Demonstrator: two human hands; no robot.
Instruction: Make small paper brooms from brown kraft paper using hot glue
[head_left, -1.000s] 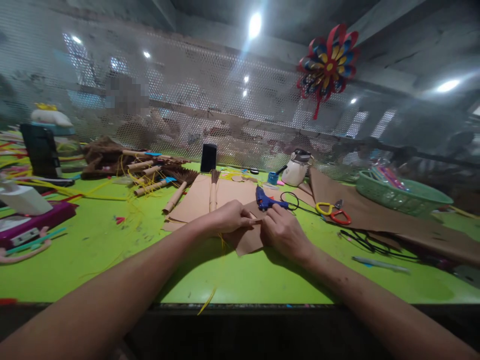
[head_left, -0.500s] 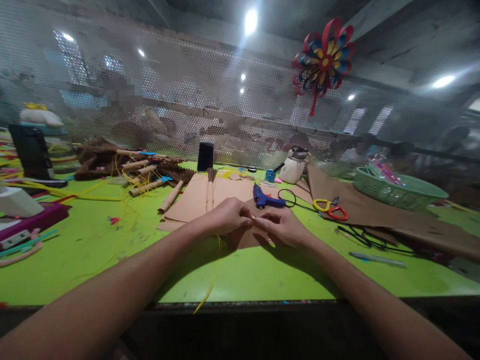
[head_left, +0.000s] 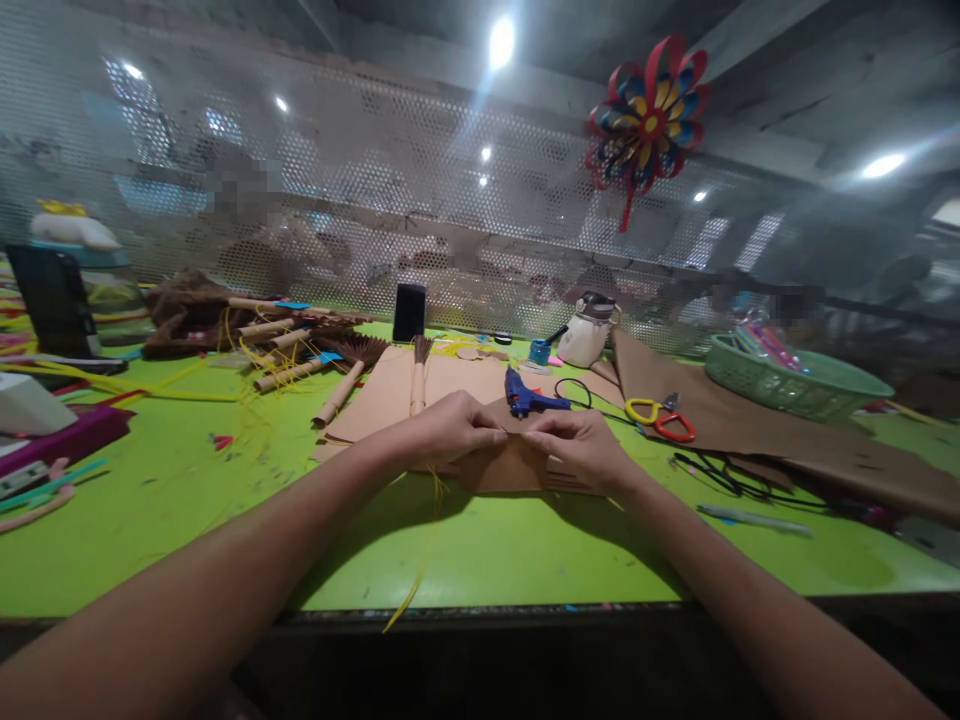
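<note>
Both hands pinch the upper edge of a piece of brown paper [head_left: 504,466] at the middle of the green table. My left hand [head_left: 457,428] is closed on the edge from the left, thumb and finger together. From the right, my right hand [head_left: 577,445] grips the same edge, a short gap from the left. Just beyond the fingers lies a blue glue gun [head_left: 534,397]. Flat tan cardboard sheets [head_left: 375,400] lie beneath and behind the hands. A rolled paper stick with a fringed end [head_left: 418,378] rests on them.
Scissors with yellow and red handles [head_left: 660,416] lie to the right, near a green basket [head_left: 795,385] and a large brown paper sheet [head_left: 720,410]. A pen [head_left: 754,520] is closer. A phone [head_left: 409,312] and white jar [head_left: 585,335] stand behind. Paper sticks [head_left: 296,370] pile left.
My hands have moved slightly apart along the paper's edge, and more of the brown paper shows between them. The glue gun stays in place.
</note>
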